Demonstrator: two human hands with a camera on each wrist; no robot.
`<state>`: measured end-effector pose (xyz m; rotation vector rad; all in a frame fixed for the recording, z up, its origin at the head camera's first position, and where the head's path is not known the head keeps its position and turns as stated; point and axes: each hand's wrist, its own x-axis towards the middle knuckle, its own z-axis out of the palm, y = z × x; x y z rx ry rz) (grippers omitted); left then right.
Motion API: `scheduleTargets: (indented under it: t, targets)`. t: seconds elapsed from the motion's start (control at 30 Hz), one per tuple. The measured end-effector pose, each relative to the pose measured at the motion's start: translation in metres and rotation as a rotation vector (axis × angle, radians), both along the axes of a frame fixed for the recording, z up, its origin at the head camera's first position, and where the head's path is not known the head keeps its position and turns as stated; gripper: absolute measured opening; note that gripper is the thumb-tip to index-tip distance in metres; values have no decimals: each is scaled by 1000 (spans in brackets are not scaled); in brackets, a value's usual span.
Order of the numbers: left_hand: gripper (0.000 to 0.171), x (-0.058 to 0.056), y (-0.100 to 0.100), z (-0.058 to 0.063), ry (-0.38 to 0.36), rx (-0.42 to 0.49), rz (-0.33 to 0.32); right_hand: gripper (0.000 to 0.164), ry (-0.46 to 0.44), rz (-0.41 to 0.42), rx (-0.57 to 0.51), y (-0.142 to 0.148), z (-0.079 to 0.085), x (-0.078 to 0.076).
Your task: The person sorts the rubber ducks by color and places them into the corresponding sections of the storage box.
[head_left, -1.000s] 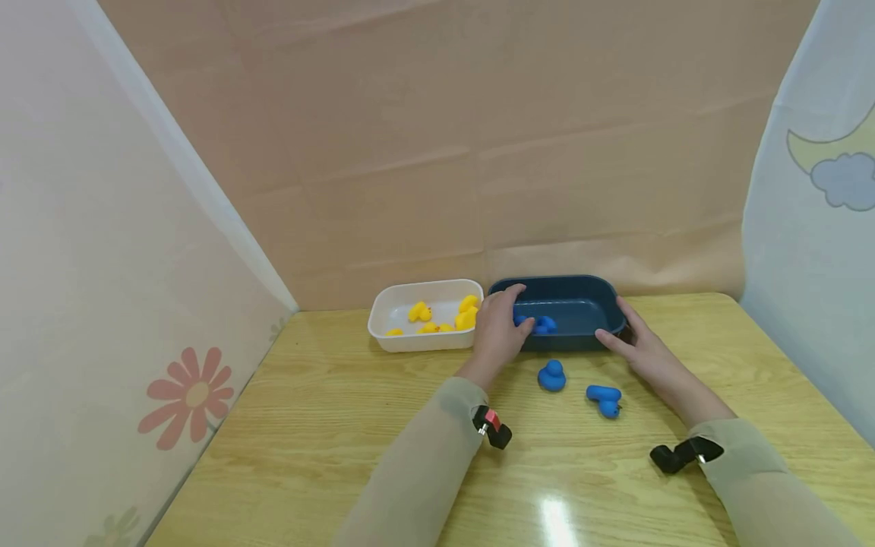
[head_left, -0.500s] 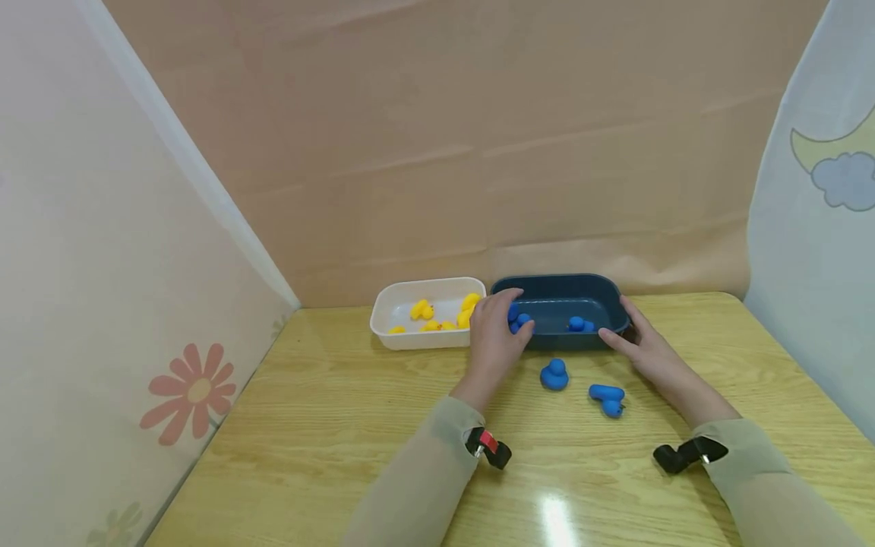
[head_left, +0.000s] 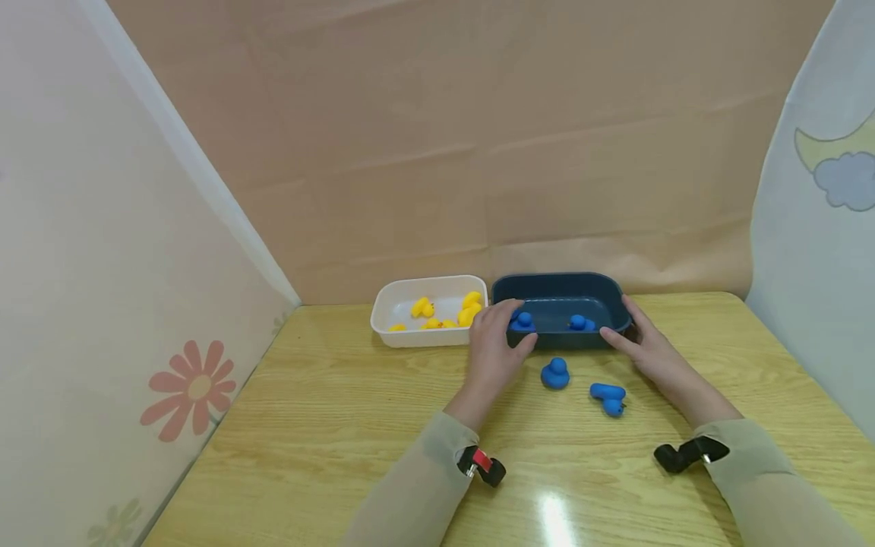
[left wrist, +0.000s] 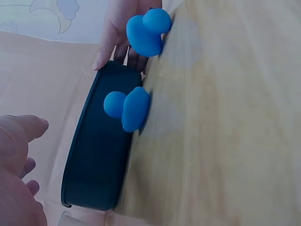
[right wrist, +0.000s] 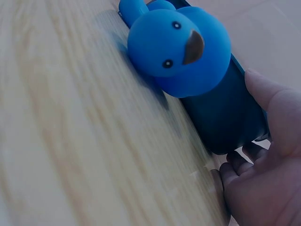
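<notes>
My left hand [head_left: 494, 346] is at the left end of a dark blue tray [head_left: 557, 340], thumb and fingers spread apart with nothing gripped between them. In the left wrist view its fingers [left wrist: 33, 127] stand off from the tray's side. At the opposite end, my right hand [head_left: 649, 353] holds the tray, thumb near the front rim and fingers round the end. Inside lie blue rubber ducks, one [head_left: 524, 320] beside my left hand and another [head_left: 578, 323] near the right end. On the table in front are an upright blue duck [head_left: 555, 374] and one on its side [head_left: 608, 399].
A white tray [head_left: 410, 339] with several yellow rubber ducks [head_left: 470, 314] stands just left of the dark blue one. Brown paper [head_left: 383, 152] hangs behind the wooden table [head_left: 328, 395]. Patterned cloths flank it on both sides.
A blue duck now lies at the right end of the dark blue tray, farther right than before. My left hand has drawn back slightly toward me; the right hand keeps its place.
</notes>
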<state>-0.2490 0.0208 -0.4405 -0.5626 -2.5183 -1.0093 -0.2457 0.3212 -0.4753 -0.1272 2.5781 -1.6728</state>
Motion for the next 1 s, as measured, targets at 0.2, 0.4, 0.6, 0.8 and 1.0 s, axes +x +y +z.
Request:
scheduleTargets:
  t: [0.2,0.4,0.6,0.8,1.0]
  targets:
    - [57,13,-5,-4,-56,-13,10,99,-7,7,10,-1,0,1]
    - [62,22,-3,-7,-70,-6,-39,98,-5,3,6,2,0,-1]
    - [68,28,4,-11,-166,8,-93,99,-1,-1,3,5,-1,0]
    - [72,31,9,-17,-240,14,-119,100,-10,-4,-8,6,0,2]
    - [70,31,12,-24,-284,15,-143,100,-10,-3,0,6,1,3]
